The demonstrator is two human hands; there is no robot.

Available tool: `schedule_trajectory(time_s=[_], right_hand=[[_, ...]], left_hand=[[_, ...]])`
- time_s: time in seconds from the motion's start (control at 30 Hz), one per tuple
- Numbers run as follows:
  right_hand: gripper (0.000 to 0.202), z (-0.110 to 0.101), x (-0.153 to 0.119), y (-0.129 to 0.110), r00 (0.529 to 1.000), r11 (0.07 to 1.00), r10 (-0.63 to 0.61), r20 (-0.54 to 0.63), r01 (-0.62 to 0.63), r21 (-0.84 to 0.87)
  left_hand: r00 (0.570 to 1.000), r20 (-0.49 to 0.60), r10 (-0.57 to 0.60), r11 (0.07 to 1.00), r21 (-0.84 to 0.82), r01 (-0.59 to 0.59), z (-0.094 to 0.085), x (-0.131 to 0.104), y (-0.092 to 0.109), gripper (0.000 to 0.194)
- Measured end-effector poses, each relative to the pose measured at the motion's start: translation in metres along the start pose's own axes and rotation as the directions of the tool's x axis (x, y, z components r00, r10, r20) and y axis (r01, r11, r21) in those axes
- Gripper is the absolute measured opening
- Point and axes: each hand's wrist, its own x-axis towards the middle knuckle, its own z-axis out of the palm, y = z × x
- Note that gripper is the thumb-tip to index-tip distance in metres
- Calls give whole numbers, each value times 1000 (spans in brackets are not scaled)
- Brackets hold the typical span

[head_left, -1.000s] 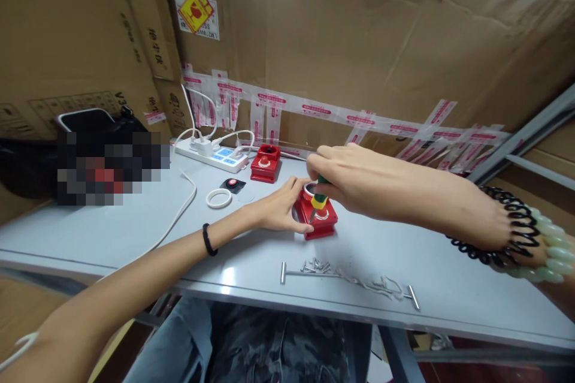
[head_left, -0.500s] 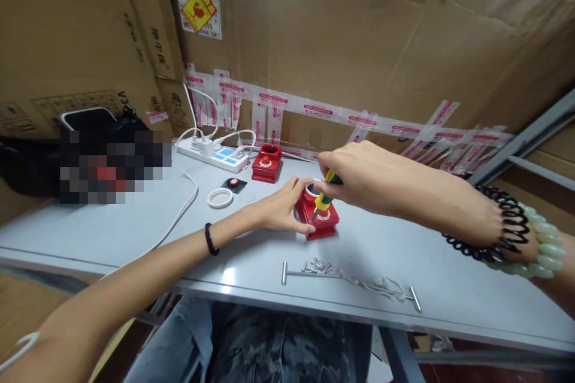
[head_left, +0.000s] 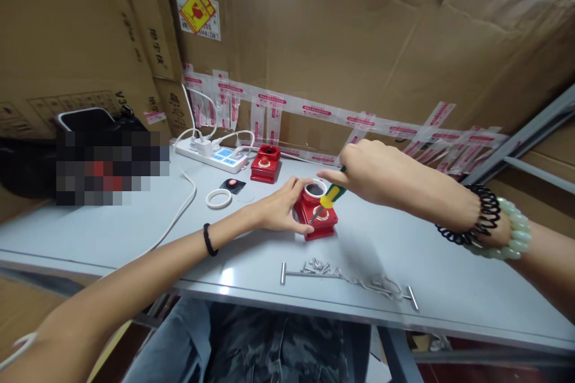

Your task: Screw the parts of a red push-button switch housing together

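Observation:
My left hand grips the left side of a red box, thumb at its near corner and fingers at the back. The box stands on the table with a white ring around its round opening and a round part on its near half. In my right hand is a screwdriver with a green and yellow handle, held tilted. Its tip is at the near left corner of the box, close to my left thumb. Whether it sits in a screw is too small to tell.
Loose screws lie by a thin metal bar with string near the front edge. A second red box stands behind, beside a power strip. A white ring and a black part lie left. Cardboard walls the back.
My right hand has shifted to the right and turned, so the screwdriver leans further over while its tip stays at the same corner. My left hand still holds the red box.

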Motion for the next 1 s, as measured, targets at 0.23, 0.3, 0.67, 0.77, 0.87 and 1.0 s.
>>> schedule_trajectory(time_s=[0.23, 0.3, 0.67, 0.77, 0.87, 1.0], right_hand=[[15, -16, 0, -7, 952, 948, -301, 48, 294, 119], [7, -20, -3, -8, 933, 931, -349, 87, 334, 147], [19, -10, 1, -8, 985, 974, -164, 50, 154, 166], [14, -19, -1, -11, 969, 950, -234, 76, 212, 229], [12, -23, -2, -12, 940, 901, -333, 68, 296, 317], [16, -14, 2, -13, 963, 922, -268, 35, 245, 300]], left_hand=[[1000, -13, 24, 999, 25, -23, 1, 1, -4, 90], [1000, -13, 27, 999, 20, -27, 1, 1, -4, 93], [1000, -15, 8, 999, 47, -7, 1, 0, -2, 92], [1000, -23, 16, 999, 50, -15, 2, 0, -4, 96], [999, -11, 43, 998, 45, -43, 2, 1, -5, 93], [998, 7, 56, 997, 59, -56, 2, 2, -6, 87]])
